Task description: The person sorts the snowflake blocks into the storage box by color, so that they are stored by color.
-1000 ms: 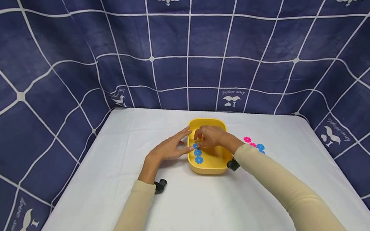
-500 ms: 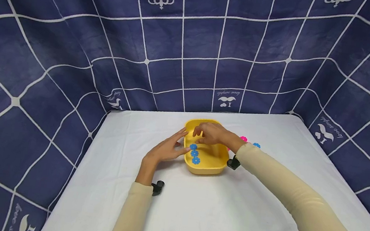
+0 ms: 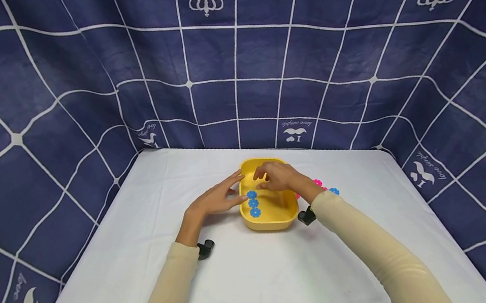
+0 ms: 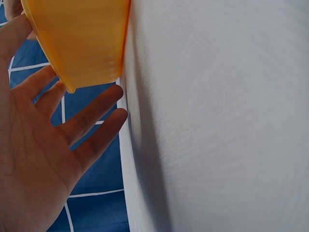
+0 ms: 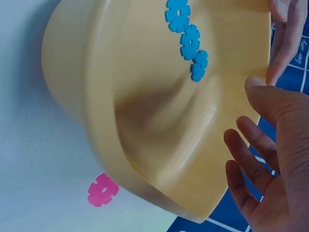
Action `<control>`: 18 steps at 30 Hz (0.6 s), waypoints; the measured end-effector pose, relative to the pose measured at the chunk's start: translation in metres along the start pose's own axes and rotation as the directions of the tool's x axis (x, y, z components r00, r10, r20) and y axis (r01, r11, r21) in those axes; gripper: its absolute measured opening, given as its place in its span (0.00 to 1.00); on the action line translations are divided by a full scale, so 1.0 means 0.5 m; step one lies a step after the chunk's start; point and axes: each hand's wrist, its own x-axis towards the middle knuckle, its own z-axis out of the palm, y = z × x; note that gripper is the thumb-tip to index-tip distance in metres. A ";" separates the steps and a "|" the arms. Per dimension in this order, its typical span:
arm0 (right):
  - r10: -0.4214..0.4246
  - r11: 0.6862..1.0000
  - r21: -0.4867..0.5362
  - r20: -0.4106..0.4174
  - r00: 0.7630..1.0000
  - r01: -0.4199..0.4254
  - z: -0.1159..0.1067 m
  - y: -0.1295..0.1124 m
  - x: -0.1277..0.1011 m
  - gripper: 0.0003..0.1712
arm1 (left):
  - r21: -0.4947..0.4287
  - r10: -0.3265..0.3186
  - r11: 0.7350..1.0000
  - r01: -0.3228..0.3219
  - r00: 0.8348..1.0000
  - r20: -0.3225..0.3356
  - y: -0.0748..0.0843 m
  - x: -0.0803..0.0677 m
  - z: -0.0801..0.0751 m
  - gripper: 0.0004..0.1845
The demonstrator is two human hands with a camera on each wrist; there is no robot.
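Note:
A yellow plastic tub point(image 3: 277, 220) stands on the white table. Inside it, three linked blue flower-shaped pieces point(image 3: 253, 203) lie against the left wall, also seen as blue pieces point(image 5: 188, 41) in the right wrist view. My left hand point(image 3: 223, 196) lies flat with straight fingers touching the tub's left outer wall point(image 4: 82, 43). My right hand point(image 3: 273, 176) hovers over the tub's far part, fingers point(image 5: 256, 154) loosely spread and holding nothing.
Loose pink pieces point(image 3: 317, 183) and a blue piece point(image 3: 334, 190) lie on the table just right of the tub, and one pink piece point(image 5: 103, 190) shows beside its wall. A dark blue patterned cloth point(image 3: 281, 74) walls in the table on three sides.
The view has drifted slightly. Both hands stay at the tub, and the right hand's fingers have drawn a little away from the blue pieces.

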 end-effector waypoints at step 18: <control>0.114 0.985 0.148 -0.140 0.984 -0.093 -0.038 0.081 -0.099 0.19 | 0.014 0.002 1.000 -0.002 1.000 0.002 0.003 0.000 0.003 0.42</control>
